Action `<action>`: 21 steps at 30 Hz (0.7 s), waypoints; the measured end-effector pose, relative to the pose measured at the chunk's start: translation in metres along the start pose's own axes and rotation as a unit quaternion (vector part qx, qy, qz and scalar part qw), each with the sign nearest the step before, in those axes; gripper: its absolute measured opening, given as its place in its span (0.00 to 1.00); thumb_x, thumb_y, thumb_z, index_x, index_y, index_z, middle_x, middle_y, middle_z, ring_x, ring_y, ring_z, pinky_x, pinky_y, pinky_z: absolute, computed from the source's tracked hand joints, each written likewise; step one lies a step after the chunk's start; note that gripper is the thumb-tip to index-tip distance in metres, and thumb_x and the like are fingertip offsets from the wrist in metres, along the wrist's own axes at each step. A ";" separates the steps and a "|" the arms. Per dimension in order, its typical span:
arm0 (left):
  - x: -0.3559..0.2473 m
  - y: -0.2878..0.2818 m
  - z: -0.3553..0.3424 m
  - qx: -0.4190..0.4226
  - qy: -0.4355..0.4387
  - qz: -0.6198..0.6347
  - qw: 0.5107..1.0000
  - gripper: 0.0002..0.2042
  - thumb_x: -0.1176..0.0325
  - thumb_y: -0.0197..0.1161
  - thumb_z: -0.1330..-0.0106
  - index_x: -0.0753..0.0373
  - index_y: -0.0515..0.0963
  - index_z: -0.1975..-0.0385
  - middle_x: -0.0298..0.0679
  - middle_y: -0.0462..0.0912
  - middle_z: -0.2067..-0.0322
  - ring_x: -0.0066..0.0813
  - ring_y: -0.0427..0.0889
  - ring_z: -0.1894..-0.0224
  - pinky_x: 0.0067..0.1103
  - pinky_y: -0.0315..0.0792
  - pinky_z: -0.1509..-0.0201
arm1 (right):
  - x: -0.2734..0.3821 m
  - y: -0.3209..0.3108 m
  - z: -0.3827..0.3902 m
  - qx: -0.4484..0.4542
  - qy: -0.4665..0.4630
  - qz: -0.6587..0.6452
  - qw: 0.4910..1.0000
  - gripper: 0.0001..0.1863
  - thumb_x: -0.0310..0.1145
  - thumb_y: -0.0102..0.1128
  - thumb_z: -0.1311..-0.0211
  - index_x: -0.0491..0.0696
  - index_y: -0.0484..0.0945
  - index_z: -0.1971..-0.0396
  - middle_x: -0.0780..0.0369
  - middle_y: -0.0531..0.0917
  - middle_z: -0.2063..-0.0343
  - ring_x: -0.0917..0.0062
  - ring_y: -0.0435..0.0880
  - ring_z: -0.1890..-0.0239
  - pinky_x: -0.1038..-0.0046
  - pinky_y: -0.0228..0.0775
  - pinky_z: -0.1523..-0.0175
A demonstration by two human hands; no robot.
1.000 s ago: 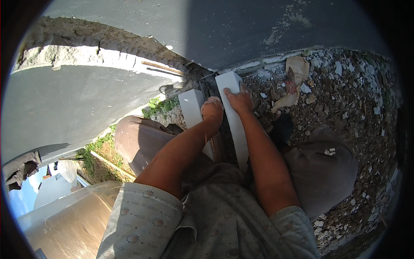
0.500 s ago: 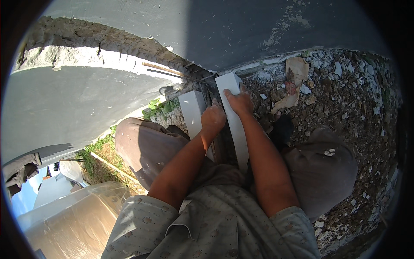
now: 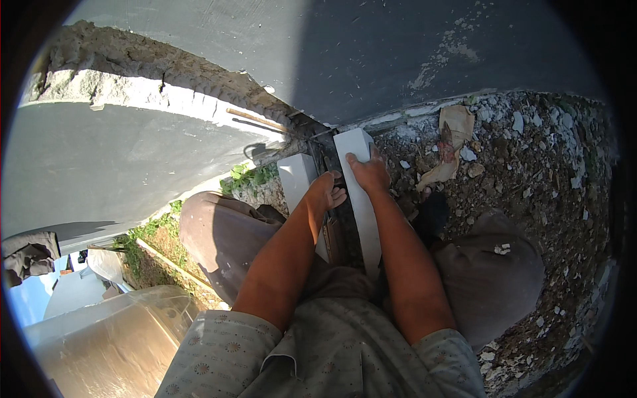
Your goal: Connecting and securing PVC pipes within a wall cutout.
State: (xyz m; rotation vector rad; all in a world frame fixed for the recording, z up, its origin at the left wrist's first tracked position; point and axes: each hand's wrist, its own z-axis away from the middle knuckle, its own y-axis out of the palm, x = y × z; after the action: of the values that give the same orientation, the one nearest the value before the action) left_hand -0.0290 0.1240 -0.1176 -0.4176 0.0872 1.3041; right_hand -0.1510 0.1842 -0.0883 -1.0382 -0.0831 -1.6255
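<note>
Two long white blocks, like light concrete building blocks, stand between my knees with a dark narrow gap between them. My right hand (image 3: 370, 174) grips the upper part of the right block (image 3: 361, 207), its thumb on the pale face and its fingers round the right edge. Over the gap, beside the left block (image 3: 296, 174), is my left hand (image 3: 327, 190). Its fingers are loosely apart, and nothing shows in them. Thin dark bars (image 3: 323, 134) cross the top of the gap; the blocks' lower ends are partly hidden by my arms and clothes.
A grey wall (image 3: 424, 46) rises ahead, and another grey wall (image 3: 146, 149) with a broken, rough edge is at left. A wooden stick (image 3: 257, 119) juts near the corner. Rubble (image 3: 531, 192) and a torn paper piece (image 3: 454, 136) lie at right. Clear plastic sheeting (image 3: 119, 331) is lower left.
My left hand has loosened from a closed fist and lowered slightly, its fingers now apart. My right hand keeps its hold on the right block. The whole view has shifted a little.
</note>
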 end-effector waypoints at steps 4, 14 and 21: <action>0.008 0.005 0.000 0.052 0.023 0.066 0.996 0.14 0.56 0.62 0.43 0.58 0.75 0.64 0.33 0.68 0.73 0.30 0.73 0.74 0.23 0.76 0.70 | 0.001 0.000 0.000 -0.004 0.010 0.013 1.000 0.44 0.56 0.54 0.53 0.49 0.55 0.36 0.46 0.62 0.41 0.55 0.61 0.38 0.60 0.55 0.37; 0.001 0.014 0.036 -0.132 0.107 -0.290 0.942 0.17 0.55 0.63 0.44 0.65 0.80 0.70 0.39 0.80 0.63 0.29 0.80 0.60 0.24 0.77 0.73 | 0.000 0.000 0.000 0.006 0.015 0.006 1.000 0.44 0.56 0.54 0.53 0.50 0.55 0.36 0.48 0.62 0.40 0.55 0.62 0.38 0.59 0.55 0.37; 0.007 0.002 0.049 -0.193 0.293 -0.564 0.747 0.24 0.63 0.62 0.48 0.73 0.71 0.55 0.52 0.79 0.58 0.44 0.80 0.56 0.29 0.74 0.54 | 0.000 0.000 0.000 0.002 0.007 0.006 1.000 0.44 0.56 0.54 0.53 0.50 0.55 0.36 0.48 0.61 0.40 0.54 0.61 0.38 0.59 0.55 0.37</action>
State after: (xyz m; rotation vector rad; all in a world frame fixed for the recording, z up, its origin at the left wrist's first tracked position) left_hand -0.0377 0.1479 -0.0747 -1.0306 0.0662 -0.0743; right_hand -0.1509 0.1848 -0.0882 -1.0237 -0.0704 -1.6206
